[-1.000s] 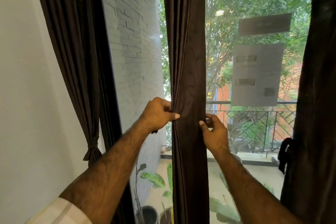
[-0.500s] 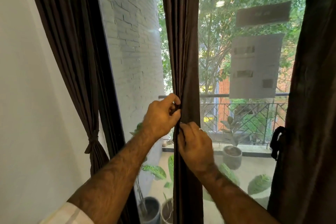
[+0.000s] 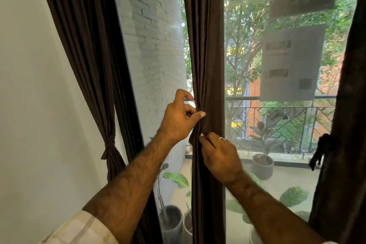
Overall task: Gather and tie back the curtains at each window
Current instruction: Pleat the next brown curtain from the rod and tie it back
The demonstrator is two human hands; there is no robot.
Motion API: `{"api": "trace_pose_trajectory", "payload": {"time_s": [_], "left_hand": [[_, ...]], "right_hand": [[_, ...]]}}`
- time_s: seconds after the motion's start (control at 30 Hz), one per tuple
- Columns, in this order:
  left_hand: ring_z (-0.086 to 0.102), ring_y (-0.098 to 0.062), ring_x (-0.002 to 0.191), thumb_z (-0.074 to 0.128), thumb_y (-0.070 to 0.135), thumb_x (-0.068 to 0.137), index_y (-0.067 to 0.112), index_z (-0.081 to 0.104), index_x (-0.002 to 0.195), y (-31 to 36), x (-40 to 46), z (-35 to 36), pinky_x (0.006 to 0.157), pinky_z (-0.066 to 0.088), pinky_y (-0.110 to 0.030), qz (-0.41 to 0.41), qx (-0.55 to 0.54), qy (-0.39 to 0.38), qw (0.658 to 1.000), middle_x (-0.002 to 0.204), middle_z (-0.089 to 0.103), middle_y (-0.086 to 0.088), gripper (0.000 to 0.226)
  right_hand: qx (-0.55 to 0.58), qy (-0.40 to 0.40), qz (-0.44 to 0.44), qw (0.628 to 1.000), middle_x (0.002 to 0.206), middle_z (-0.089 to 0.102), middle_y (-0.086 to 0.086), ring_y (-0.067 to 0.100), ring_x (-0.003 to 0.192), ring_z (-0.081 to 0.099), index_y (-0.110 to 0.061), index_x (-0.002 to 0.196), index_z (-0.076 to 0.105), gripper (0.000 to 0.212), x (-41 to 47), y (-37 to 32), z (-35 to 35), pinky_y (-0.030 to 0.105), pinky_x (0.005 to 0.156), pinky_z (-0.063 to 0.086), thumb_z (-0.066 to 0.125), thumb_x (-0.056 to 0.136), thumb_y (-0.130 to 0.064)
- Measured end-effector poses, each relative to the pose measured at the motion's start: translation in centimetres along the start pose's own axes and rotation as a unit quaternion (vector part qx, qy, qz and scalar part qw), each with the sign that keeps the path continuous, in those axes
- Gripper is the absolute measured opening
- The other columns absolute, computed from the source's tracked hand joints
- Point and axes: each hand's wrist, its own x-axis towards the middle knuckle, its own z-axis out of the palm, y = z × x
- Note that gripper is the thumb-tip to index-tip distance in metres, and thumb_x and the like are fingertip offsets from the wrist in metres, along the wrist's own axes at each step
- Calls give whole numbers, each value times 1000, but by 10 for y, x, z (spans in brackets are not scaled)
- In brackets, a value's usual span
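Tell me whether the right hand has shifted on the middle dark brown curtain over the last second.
Yes. The right hand crossed from the middle dark brown curtain's right edge to its left folds.

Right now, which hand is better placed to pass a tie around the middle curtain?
Probably the right hand: it only pinches the front folds lower down, while the left hand holds the middle curtain bunched and should stay.

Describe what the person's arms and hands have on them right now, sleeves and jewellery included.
Both forearms are bare. The left hand wears nothing visible; its arm ends in a pale cream sleeve with faint checks, pushed up near the elbow. The right hand wears a thin silver ring on one finger. No watch or gloves show.
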Motion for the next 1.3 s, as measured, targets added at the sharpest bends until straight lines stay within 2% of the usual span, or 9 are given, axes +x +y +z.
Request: {"api": "trace_pose_trajectory", "payload": {"time_s": [0.13, 0.23, 0.43, 0.53, 0.63, 0.73, 0.9, 1.07, 1.3], "left_hand": [[71, -6, 75, 85, 34, 92, 21, 61, 110, -4, 2, 4, 69, 56, -13, -8, 26, 11, 1000, 78, 75, 10, 33], [70, -9, 76, 84, 42, 90, 16, 72, 101, -4, 4, 7, 76, 61, -29, -2, 53, -4, 999, 80, 74, 5, 31], [64, -10, 70, 88, 47, 84, 18, 73, 91, 8, 9, 9, 72, 56, -29, -14, 130, 14, 991, 73, 67, 8, 33], [65, -12, 67, 87, 42, 88, 17, 72, 86, 9, 9, 7, 74, 60, -33, -46, 120, 11, 992, 69, 66, 7, 29], [70, -15, 70, 87, 39, 88, 15, 73, 87, 6, 7, 2, 80, 61, -35, -76, 93, 3, 993, 71, 71, 5, 28], [74, -16, 76, 88, 35, 87, 17, 74, 90, 8, 7, -3, 85, 62, -38, -82, 82, -7, 993, 78, 76, 4, 23], [72, -13, 82, 87, 46, 86, 24, 80, 98, 14, 2, -4, 91, 62, -50, -81, 132, 31, 988, 84, 75, 10, 26], [71, -11, 77, 85, 49, 81, 30, 80, 90, 17, 1, 4, 91, 60, -54, -79, 152, 50, 984, 76, 71, 19, 22], [72, -15, 78, 85, 27, 91, 13, 81, 97, 20, 1, 5, 80, 64, -36, -80, 117, 11, 990, 84, 76, 1, 16]], "right_hand": [[7, 15, 6, 1000, 92, 65, 15, 28, 68, 55, 2, 117, 75, 26, -11, 2, 2, 38, 57, 43, 70, 92, -5], [-2, -1, -10, 1000, 92, 65, 14, 29, 68, 55, 1, 116, 75, 26, -12, 5, 3, 38, 58, 42, 72, 92, -5], [43, -37, -68, 996, 104, 68, 15, 30, 77, 61, 1, 129, 71, 32, -13, 19, 4, 42, 63, 51, 67, 98, -9], [141, -9, 109, 984, 118, 66, 4, 24, 94, 66, -14, 134, 68, 31, -15, 34, -2, 42, 75, 59, 58, 106, -24], [199, 45, 369, 907, 127, 61, -2, 23, 111, 62, -24, 140, 56, 34, -1, 54, 9, 49, 89, 59, 58, 106, -27], [297, -10, 465, 834, 118, 71, 0, 13, 102, 66, -21, 137, 62, 39, 20, 66, 12, 46, 98, 58, 73, 99, -24], [258, 27, 371, 892, 92, 65, -7, 8, 80, 62, -20, 101, 69, 7, 21, 39, -9, 39, 76, 60, 74, 97, -20], [143, 32, 154, 977, 100, 67, 5, 22, 85, 60, -8, 118, 71, 20, -3, 1, -10, 38, 77, 51, 65, 102, -16], [80, -1, 51, 995, 106, 66, 14, 30, 86, 62, -1, 129, 71, 34, -7, 3, 4, 41, 73, 53, 55, 103, -16]]}}
